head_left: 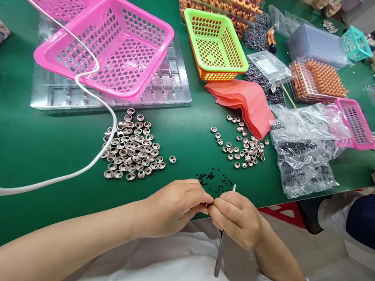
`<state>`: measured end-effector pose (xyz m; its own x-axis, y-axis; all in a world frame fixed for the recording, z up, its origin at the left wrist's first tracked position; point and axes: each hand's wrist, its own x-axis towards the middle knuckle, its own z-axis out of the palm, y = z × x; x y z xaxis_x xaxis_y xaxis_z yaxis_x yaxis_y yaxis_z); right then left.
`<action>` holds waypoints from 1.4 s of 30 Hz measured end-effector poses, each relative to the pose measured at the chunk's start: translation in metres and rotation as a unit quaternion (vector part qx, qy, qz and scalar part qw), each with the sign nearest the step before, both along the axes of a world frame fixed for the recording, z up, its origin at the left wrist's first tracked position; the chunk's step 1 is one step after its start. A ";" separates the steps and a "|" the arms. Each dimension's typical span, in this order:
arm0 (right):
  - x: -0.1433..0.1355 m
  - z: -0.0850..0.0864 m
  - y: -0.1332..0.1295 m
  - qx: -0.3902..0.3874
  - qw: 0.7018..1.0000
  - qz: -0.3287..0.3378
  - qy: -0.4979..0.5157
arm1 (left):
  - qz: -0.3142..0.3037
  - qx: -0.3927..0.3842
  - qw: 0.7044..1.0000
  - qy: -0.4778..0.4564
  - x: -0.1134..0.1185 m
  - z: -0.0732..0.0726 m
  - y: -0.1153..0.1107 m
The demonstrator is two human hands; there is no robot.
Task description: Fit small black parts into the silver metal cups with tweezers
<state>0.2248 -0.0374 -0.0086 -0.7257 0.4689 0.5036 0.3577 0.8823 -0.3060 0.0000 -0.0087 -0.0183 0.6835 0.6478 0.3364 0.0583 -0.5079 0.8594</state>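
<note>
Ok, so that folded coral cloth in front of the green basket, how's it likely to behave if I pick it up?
The coral cloth is probably floppy, since its edges ripple in soft waves. Its layers might slip or unfold, as they look loosely stacked. It's likely light for its size, judging by the thin layers.

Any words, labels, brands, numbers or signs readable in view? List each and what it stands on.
No text can be read.
Tweezers in the right hand: a small reddish mark on the handle, too small to read.
White patch on the clear bag behind the red cloth: no print discernible.
</note>
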 end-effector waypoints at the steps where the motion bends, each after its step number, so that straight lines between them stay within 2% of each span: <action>1: 0.000 -0.001 0.000 0.000 1.000 -0.003 -0.001 | 0.004 0.000 1.000 -0.003 0.000 -0.001 0.000; 4: 0.000 -0.006 0.000 -0.010 1.000 -0.011 0.014 | 0.022 -0.015 0.999 -0.018 0.000 -0.003 0.002; 10: 0.000 -0.013 -0.006 -0.064 0.991 -0.067 0.101 | 0.020 -0.129 0.991 -0.018 -0.002 0.000 0.005; 13: 0.000 -0.013 -0.008 -0.071 0.987 -0.075 0.124 | 0.020 -0.140 0.990 -0.019 -0.002 0.000 0.005; 19: 0.004 -0.012 -0.010 -0.078 0.989 -0.080 0.101 | 0.023 -0.121 0.992 -0.030 -0.001 -0.003 0.005; 28: 0.002 -0.005 -0.004 -0.028 0.999 -0.021 0.023 | 0.012 -0.049 0.999 -0.014 -0.002 -0.003 0.004; 37: 0.005 -0.010 -0.005 0.005 1.000 -0.004 0.006 | 0.015 -0.019 1.000 -0.020 0.000 -0.004 0.001; 42: 0.001 -0.006 0.000 0.008 1.000 0.000 0.004 | 0.016 -0.014 1.000 -0.020 0.000 -0.004 0.000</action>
<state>0.2261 -0.0378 -0.0142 -0.7211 0.4607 0.5175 0.3551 0.8871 -0.2949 0.0001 -0.0083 -0.0223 0.6493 0.6783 0.3439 0.0401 -0.4820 0.8752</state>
